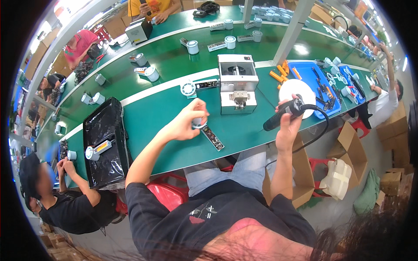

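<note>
My left hand (pixel 191 119) is closed, fingers curled over the light blue round head of a small device. The device's open handle (pixel 213 138) shows a circuit board and points toward me on the green bench. In my right hand (pixel 289 130) is a black electric screwdriver (pixel 278 116), its thin bit angled down and left and its cable curving off to the right. Beyond my left hand lies a second device (pixel 188 88) with a pale blue ring head and an uncovered board. A white and grey screw feeder (pixel 237 85) stands just past both hands.
On the left sits a black plastic-lined tray (pixel 104 143) holding one device. At right are a white round dish (pixel 297 96), orange handle parts (pixel 278 76) and a blue tray (pixel 318 82) of parts. Several devices stand on the belt (pixel 170 61). A co-worker (pixel 69 191) works at left.
</note>
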The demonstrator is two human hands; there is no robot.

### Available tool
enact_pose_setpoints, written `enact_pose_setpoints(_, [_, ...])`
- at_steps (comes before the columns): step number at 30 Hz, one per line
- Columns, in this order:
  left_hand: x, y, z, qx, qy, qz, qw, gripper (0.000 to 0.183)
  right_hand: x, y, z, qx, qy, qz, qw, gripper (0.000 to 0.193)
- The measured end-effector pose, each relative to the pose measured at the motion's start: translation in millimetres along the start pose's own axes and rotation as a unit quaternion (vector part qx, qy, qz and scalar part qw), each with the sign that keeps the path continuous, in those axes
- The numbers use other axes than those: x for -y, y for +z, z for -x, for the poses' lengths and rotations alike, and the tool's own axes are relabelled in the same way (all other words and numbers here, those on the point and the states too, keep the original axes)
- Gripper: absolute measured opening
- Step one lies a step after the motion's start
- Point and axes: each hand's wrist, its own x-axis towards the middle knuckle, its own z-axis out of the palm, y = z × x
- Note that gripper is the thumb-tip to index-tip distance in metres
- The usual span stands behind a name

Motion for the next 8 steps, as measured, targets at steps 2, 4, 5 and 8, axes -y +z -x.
enact_pose_setpoints(2, [9.5,7.6,-15.5,0.009,0.021,0.020,1.000,0.026,-3.9,-1.4,3.3,-0.014,-0.005,-0.026,1.000,0.072])
enact_pose_setpoints(4, [25.1,13.1,-20.3,0.000,0.041,0.018,0.999,0.028,-1.5,1.5,5.5,-0.013,-0.022,0.023,0.999,0.077])
enact_pose_setpoints(5, [31.3,15.7,-20.1,-0.010,0.044,0.020,0.999,0.026,-2.5,-1.2,6.7,-0.016,-0.024,0.025,0.999,0.077])
enact_pose_setpoints(8, [36.7,25.6,-4.8,-0.098,0.030,-0.029,0.994,0.024,-15.8,16.5,-0.4,-0.006,-0.022,0.034,0.999,0.076])
